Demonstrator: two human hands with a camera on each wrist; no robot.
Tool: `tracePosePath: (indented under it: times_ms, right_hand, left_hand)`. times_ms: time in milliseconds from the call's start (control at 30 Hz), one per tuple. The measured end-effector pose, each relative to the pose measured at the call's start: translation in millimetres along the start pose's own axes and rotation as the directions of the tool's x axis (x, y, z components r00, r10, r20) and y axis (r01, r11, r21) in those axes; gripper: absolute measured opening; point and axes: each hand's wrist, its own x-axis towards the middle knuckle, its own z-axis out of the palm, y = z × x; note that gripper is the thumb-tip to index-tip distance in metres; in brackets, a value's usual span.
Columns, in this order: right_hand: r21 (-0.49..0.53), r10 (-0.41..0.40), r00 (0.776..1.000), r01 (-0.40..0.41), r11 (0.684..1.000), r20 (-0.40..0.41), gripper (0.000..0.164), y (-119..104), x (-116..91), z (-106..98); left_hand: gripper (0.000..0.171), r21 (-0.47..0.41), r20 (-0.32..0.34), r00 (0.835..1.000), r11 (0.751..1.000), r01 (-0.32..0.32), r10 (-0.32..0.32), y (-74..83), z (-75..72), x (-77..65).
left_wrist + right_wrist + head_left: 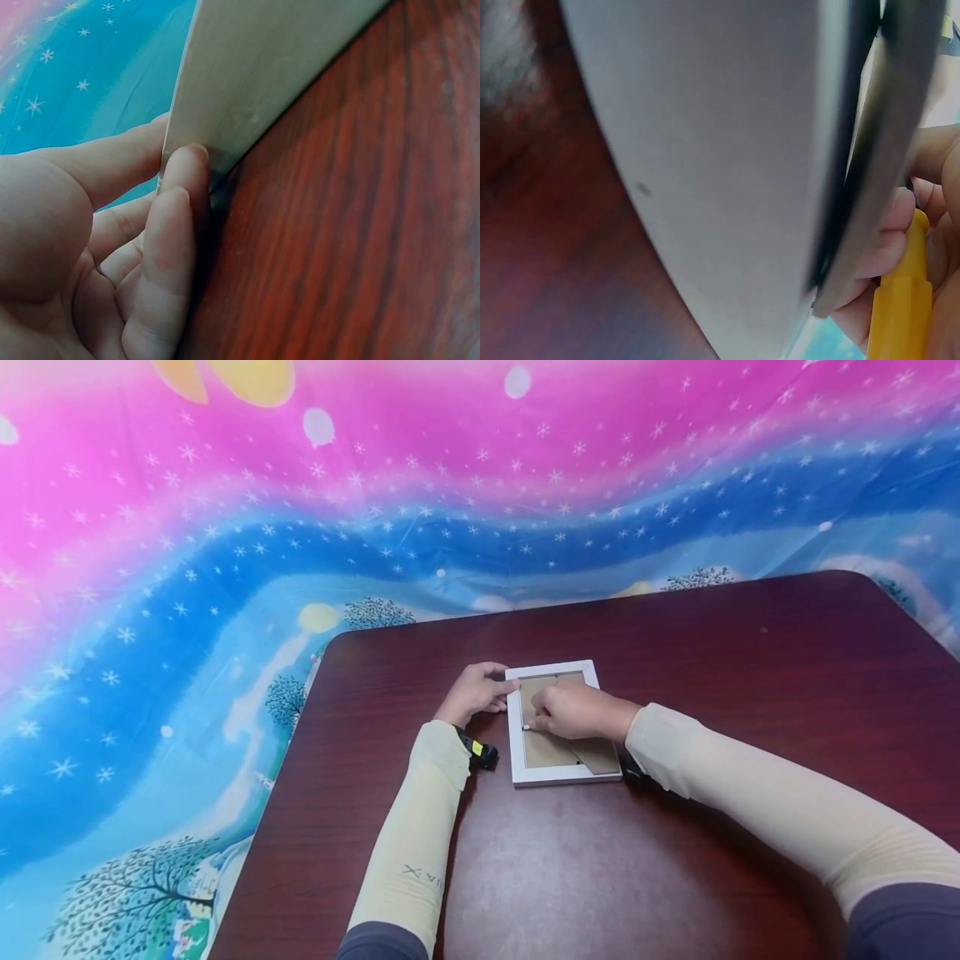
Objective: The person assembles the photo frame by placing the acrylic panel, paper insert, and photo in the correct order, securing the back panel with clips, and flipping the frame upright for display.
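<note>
A white picture frame point(515, 752) lies face down on the table, its brown backing board point(542, 753) showing. A brown stand flap point(596, 755) lies across the back at the lower right. My left hand point(474, 689) grips the frame's left side, thumb on top of the border, fingers against the side wall point(247, 82). Over the backing, my right hand point(573, 708) is curled round a yellow-handled screwdriver point(901, 315). Its tip is hidden; the fingers are close to the inner left edge of the frame. Small dark tabs show along the backing's edges.
The dark red-brown wooden table point(360, 827) has rounded far corners. Behind it hangs a pink and blue cloth point(450, 460) with snowflakes and trees. A black wrist device point(480, 750) sits on the left wrist beside the frame.
</note>
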Motion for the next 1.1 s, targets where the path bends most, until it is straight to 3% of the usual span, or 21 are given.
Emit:
tracePosePath:
  times_ms: [700,1100]
  right_hand:
    - [0.007,0.030,0.999,-0.030,1.000,0.014,0.036,2.2,-3.1,1.0]
    - [0.067,0.062,0.998,-0.062,0.996,0.003,0.037,2.1,-6.2,-2.0]
  left_hand:
    - [0.046,0.012,-0.013,1.000,1.000,-0.013,0.013,-0.8,3.6,-2.0]
    - [0.049,0.017,-0.015,1.000,1.000,0.005,-0.005,1.0,1.5,-3.7]
